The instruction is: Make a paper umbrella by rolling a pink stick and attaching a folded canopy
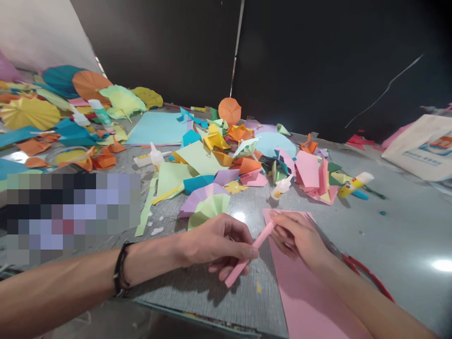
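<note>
A narrow pink paper strip [262, 238] was held above the tabletop [243, 301], toward its near edge.
The left hand [221, 242] was clamped, thumb against fingers, on the strip's lower part; the right hand [300, 234] pinched its upper end over a pink sheet [307, 294]; red-handled scissors [376, 278] lay farther right, partly hidden.

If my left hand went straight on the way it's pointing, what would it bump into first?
Likely your right hand, which is over the pink sheet, though depth is unclear from this view.
</note>
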A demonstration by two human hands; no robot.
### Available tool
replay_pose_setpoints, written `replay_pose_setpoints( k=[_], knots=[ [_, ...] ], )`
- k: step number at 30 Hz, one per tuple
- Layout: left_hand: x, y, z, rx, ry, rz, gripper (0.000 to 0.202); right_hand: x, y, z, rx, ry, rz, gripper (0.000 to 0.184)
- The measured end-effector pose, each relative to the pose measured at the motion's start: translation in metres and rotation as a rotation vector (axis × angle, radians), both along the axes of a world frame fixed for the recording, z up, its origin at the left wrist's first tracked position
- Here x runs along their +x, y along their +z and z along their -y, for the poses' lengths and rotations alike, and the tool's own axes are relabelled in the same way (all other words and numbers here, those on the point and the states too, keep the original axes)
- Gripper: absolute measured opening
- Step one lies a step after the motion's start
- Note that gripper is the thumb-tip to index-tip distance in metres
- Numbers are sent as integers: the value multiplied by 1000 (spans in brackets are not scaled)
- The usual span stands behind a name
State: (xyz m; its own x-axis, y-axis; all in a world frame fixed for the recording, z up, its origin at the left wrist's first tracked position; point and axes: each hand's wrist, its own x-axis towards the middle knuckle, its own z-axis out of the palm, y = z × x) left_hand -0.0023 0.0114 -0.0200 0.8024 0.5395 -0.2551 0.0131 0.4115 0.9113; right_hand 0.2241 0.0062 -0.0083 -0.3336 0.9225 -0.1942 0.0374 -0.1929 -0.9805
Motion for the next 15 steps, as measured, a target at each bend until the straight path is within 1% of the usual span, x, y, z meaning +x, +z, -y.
replay_pose_setpoints(
  k=[6,10,15],
  knots=[
    [0,5,0,-18,-8,14,34,8,-7,-5,40,-81,42,56],
    [0,4,-1,-31,-26,46,33,11,-11,-8,26,-76,17,57],
    [0,3,1,-51,-13,46,34,14,-14,-11,29,-84,2,57]
  ],
)
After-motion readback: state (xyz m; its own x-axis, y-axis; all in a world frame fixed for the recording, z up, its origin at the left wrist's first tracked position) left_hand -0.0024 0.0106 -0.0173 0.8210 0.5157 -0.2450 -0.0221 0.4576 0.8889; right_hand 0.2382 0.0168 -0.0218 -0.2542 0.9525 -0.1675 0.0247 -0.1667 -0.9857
